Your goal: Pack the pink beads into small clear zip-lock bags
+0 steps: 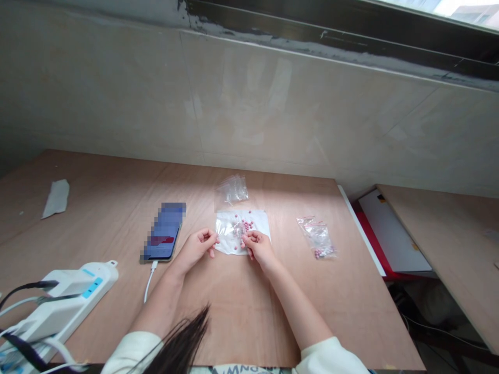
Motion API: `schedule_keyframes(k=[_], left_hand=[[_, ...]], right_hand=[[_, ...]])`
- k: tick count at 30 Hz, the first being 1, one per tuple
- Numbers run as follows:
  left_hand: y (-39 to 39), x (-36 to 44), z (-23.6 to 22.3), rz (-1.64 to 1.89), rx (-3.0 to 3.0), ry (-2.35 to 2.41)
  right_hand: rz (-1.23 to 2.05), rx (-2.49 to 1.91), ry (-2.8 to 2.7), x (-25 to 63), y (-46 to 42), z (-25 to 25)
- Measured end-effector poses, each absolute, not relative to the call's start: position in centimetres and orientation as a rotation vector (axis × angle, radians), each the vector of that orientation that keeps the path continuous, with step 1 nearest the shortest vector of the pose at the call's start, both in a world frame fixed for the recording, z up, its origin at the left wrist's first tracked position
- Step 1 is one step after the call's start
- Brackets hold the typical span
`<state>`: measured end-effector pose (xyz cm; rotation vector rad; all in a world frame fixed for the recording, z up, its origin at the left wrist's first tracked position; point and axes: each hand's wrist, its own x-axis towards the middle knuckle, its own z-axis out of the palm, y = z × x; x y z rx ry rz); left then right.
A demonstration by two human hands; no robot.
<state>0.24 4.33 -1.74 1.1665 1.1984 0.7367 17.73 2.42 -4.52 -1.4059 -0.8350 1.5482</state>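
My left hand point(199, 245) and my right hand point(257, 245) meet over a white sheet point(259, 219) on the wooden table point(241, 311). Between their pinched fingers they hold a small clear plastic bag point(231, 230), one hand on each side. Several small pink beads point(246, 223) lie scattered on the sheet just beyond the bag. A pile of empty clear bags point(232, 189) lies behind the sheet. To the right, small bags with red seals point(317, 236) lie together, some with beads inside.
A phone point(163, 234) lies left of my left hand, a white cable point(149, 280) plugged into it. A white power strip point(64, 304) with cables sits at the near left. A folded white paper point(56, 197) lies far left. Right of the table's edge is a gap, then another table point(448, 244).
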Motion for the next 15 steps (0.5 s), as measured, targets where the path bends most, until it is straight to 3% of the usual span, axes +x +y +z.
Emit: schedule_keyframes(k=[15], left_hand=[[4.41,-0.24,-1.68,0.709,1.132,1.112]], right_hand=[[1.546,-1.374,-0.782,18.06,2.41,-5.11]])
